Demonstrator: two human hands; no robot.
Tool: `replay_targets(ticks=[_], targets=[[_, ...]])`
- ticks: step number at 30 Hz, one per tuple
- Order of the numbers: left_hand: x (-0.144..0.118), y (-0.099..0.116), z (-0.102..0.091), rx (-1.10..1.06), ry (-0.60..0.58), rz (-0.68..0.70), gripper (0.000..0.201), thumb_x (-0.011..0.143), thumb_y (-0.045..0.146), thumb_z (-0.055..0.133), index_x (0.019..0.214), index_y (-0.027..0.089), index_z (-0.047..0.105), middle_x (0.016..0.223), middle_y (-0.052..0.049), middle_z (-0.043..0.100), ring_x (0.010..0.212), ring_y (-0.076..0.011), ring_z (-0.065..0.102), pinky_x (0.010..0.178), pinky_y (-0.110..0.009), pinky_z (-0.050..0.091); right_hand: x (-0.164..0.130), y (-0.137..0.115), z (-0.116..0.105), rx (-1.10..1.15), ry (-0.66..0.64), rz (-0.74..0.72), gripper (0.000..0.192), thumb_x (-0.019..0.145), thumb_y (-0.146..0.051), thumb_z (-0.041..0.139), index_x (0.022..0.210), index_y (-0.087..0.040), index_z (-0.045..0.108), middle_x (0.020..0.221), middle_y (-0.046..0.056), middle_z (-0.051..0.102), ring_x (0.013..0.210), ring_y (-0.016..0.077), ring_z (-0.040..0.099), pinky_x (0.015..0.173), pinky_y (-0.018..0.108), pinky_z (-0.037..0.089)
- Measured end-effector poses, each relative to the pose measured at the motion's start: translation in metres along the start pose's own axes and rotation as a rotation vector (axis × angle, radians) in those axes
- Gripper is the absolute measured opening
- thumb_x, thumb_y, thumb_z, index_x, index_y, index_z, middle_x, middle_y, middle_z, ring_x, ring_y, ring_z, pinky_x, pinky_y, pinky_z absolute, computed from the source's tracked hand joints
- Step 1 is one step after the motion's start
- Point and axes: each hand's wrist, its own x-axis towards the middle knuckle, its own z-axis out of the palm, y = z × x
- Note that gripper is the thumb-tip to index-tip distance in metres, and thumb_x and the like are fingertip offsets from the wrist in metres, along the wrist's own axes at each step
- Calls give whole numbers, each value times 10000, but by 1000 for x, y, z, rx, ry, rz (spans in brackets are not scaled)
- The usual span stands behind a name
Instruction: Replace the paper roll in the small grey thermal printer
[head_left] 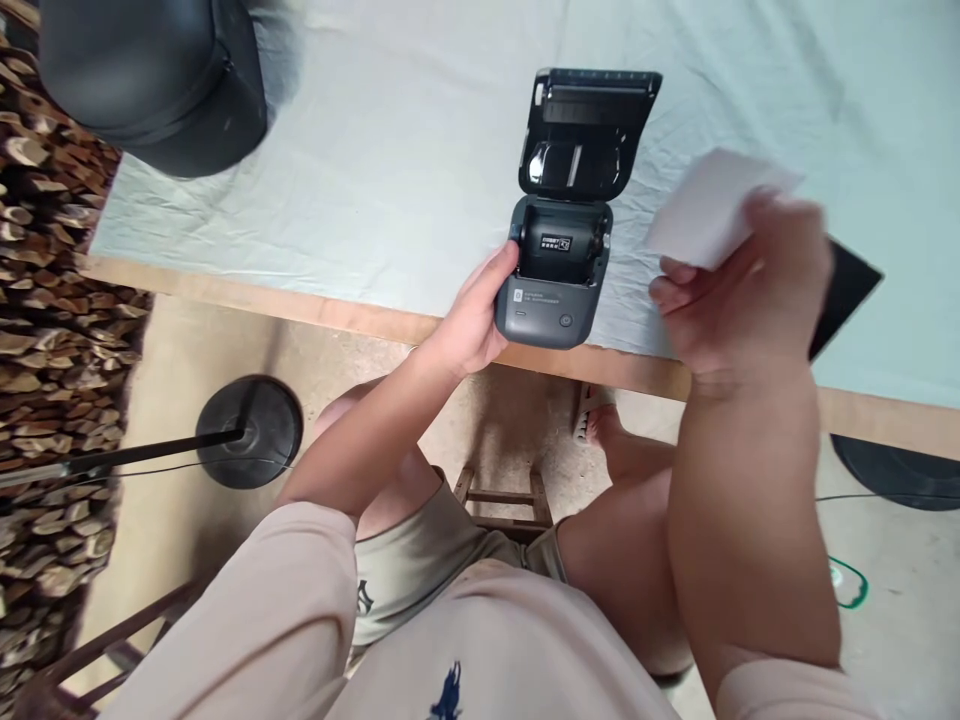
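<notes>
A dark grey portable label printer is held near the table's front edge, its lid swung up and its paper bay showing no roll. My left hand grips the printer's left side, thumb on the upper edge. To the right, my right hand pinches a white piece of paper, blurred by motion, above the cloth. Partly behind that hand lies a flat black object with a pointed corner; its kind is hidden.
A pale cloth covers the wooden-edged table. At the back left stands a black rounded case. Stacked firewood lines the left side. A round black stand base with a pole is on the floor.
</notes>
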Motion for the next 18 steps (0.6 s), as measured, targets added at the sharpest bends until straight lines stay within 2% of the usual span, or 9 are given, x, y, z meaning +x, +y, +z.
replay_targets(ticks=[3,5,7,9,13,16,18], targets=[[-1,1,1,9,-20,20,265,1089,500,849,1188,254,848,1208,-22,922,1383,-296,882,1102,-368,747,-9,17,5,4,-5,-160,345,923,-542,657,1208,-362,584,935,18,601,630,192,491,515,363,476],[-1,1,0,13,-25,29,267,1077,507,859,1188,264,853,1214,-20,926,1388,-298,881,1107,-370,750,-17,18,6,23,-4,-257,341,940,-510,701,1221,-378,559,946,-7,597,694,195,572,602,361,562],[-1,0,-1,8,-13,26,278,1080,522,852,1181,263,852,1198,-24,926,1393,-304,880,1126,-382,749,-20,16,4,-78,-24,-303,317,974,-487,714,1221,-374,551,986,-7,630,779,203,646,690,371,618],[0,1,-2,-7,2,11,304,1105,549,810,1172,255,848,1171,-32,925,1400,-310,878,1146,-400,748,-17,19,0,-281,-49,-361,360,960,-481,742,1233,-356,543,1033,12,681,846,226,683,740,399,636],[0,3,-4,-28,-9,-19,323,1146,556,724,1164,256,841,1180,-37,933,1455,-311,853,1166,-402,751,-15,29,-3,-721,-116,-429,479,832,-378,790,1263,-306,595,1037,57,786,861,284,726,794,483,659],[0,5,-2,-30,-7,-19,389,1190,574,624,1232,254,839,1258,-40,935,1490,-317,836,1188,-422,751,-31,27,-10,-820,-144,-443,497,876,-373,765,1344,-305,611,1151,84,829,942,306,774,841,506,678],[-1,7,0,-25,1,-26,465,1240,566,496,1322,249,827,1298,-31,929,1517,-313,821,1217,-446,741,-42,20,-23,-799,-45,-493,495,939,-442,722,1393,-310,576,1215,90,797,940,292,756,821,495,669]])
